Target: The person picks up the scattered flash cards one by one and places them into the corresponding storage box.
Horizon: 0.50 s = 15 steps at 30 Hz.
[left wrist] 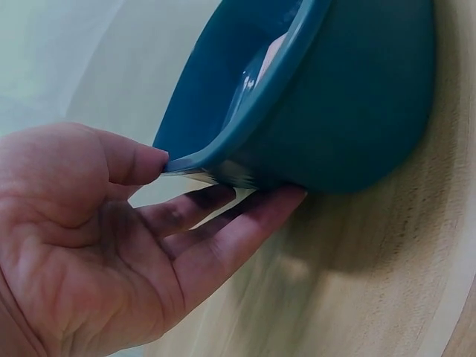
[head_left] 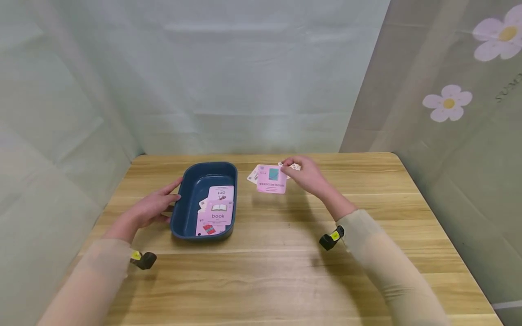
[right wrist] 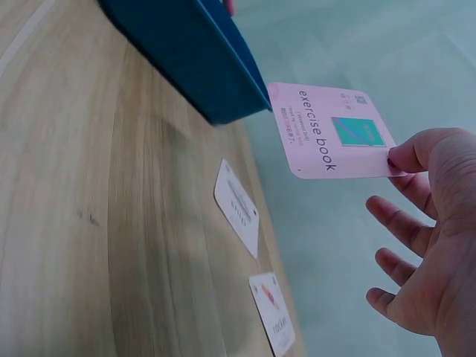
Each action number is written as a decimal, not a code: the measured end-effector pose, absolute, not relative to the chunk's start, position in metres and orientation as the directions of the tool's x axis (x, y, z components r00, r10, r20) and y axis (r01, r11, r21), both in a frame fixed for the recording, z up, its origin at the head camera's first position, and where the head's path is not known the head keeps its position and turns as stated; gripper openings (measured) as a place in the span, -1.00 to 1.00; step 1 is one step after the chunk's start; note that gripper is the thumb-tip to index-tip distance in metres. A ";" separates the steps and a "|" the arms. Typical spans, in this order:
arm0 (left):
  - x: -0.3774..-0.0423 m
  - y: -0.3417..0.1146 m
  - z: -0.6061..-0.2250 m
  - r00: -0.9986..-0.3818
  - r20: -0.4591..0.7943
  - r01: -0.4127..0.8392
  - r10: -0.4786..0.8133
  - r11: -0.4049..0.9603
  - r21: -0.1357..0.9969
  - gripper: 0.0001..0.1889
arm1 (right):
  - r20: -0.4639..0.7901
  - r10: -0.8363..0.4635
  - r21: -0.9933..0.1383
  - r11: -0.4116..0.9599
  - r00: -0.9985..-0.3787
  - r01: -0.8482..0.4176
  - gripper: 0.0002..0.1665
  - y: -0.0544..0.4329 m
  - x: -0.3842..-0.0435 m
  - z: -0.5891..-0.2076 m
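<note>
My right hand (head_left: 306, 175) pinches a pink card (head_left: 271, 186) by its corner between thumb and index finger, and the other fingers stay loose. The card reads "exercise book" and has a green book picture; it is held above the table. My left hand (head_left: 156, 204) grips the left side of a dark blue tray (head_left: 190, 194). In the left wrist view the thumb (left wrist: 137, 160) rests on the rim and the fingers lie against the outer wall. Inside the tray several cards overlap, among them a "book" card (head_left: 220, 218) and an "ant" card (head_left: 220, 190).
On the wooden table (head_left: 281, 267), behind the held card, lie two white cards: a "rocket" card (right wrist: 273, 312) and another card (right wrist: 236, 208) with small print. Pale cloth (head_left: 244, 81) hangs behind the table's far edge and along both sides.
</note>
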<state>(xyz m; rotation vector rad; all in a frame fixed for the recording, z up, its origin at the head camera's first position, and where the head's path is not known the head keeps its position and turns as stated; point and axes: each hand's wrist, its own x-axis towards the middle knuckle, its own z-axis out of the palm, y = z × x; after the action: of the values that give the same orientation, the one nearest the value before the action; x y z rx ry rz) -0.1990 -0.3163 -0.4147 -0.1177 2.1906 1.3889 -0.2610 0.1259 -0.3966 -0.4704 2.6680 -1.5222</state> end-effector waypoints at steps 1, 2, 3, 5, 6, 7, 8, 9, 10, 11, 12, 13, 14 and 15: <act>-0.199 -0.316 -0.415 -0.851 -0.482 -0.350 0.208 0.460 0.816 -0.28 | 0.119 -0.277 -0.848 0.471 -0.954 -0.242 -0.80 0.123 -0.261 -0.396; -0.199 -0.316 -0.415 -0.852 -0.480 -0.350 0.209 0.455 0.819 -0.28 | 0.119 -0.278 -0.848 0.470 -0.953 -0.244 -0.80 0.121 -0.262 -0.396; -0.199 -0.315 -0.415 -0.852 -0.480 -0.352 0.210 0.450 0.821 -0.28 | 0.118 -0.279 -0.848 0.470 -0.953 -0.243 -0.80 0.118 -0.263 -0.396; -0.199 -0.315 -0.414 -0.852 -0.481 -0.353 0.208 0.449 0.821 -0.28 | 0.117 -0.283 -0.846 0.474 -0.952 -0.245 -0.80 0.113 -0.264 -0.395; -0.199 -0.316 -0.414 -0.852 -0.481 -0.353 0.208 0.451 0.820 -0.28 | 0.117 -0.284 -0.845 0.475 -0.952 -0.245 -0.80 0.111 -0.264 -0.394; -0.199 -0.316 -0.414 -0.851 -0.482 -0.353 0.208 0.454 0.819 -0.28 | 0.119 -0.286 -0.844 0.475 -0.951 -0.248 -0.79 0.108 -0.265 -0.394; -0.199 -0.316 -0.414 -0.851 -0.482 -0.352 0.207 0.456 0.817 -0.28 | 0.120 -0.289 -0.843 0.476 -0.950 -0.251 -0.79 0.105 -0.266 -0.393; -0.199 -0.316 -0.414 -0.851 -0.484 -0.354 0.205 0.458 0.815 -0.28 | 0.117 -0.290 -0.845 0.474 -0.950 -0.249 -0.79 0.103 -0.266 -0.393; -0.199 -0.316 -0.414 -0.851 -0.485 -0.355 0.203 0.459 0.815 -0.28 | 0.117 -0.290 -0.845 0.473 -0.950 -0.248 -0.79 0.101 -0.267 -0.392; -0.199 -0.316 -0.413 -0.850 -0.487 -0.356 0.201 0.461 0.813 -0.28 | 0.116 -0.290 -0.847 0.470 -0.950 -0.247 -0.79 0.098 -0.267 -0.392; -0.198 -0.316 -0.413 -0.850 -0.488 -0.357 0.199 0.464 0.811 -0.28 | 0.113 -0.291 -0.848 0.470 -0.950 -0.245 -0.79 0.096 -0.267 -0.391; -0.198 -0.315 -0.413 -0.850 -0.490 -0.360 0.194 0.465 0.809 -0.28 | 0.113 -0.292 -0.849 0.468 -0.950 -0.244 -0.78 0.094 -0.267 -0.390; -0.198 -0.315 -0.413 -0.850 -0.492 -0.363 0.189 0.468 0.806 -0.28 | 0.110 -0.293 -0.849 0.469 -0.950 -0.243 -0.78 0.092 -0.268 -0.389; -0.198 -0.315 -0.413 -0.850 -0.494 -0.365 0.185 0.469 0.804 -0.28 | 0.111 -0.293 -0.849 0.469 -0.950 -0.244 -0.78 0.090 -0.268 -0.389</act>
<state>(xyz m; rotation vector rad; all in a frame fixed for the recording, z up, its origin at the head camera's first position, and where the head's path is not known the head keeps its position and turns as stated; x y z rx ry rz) -0.1984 -0.3152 -0.4131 -0.1495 2.1951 1.3810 -0.2679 0.0896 -0.3889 -0.4853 2.6497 -1.5175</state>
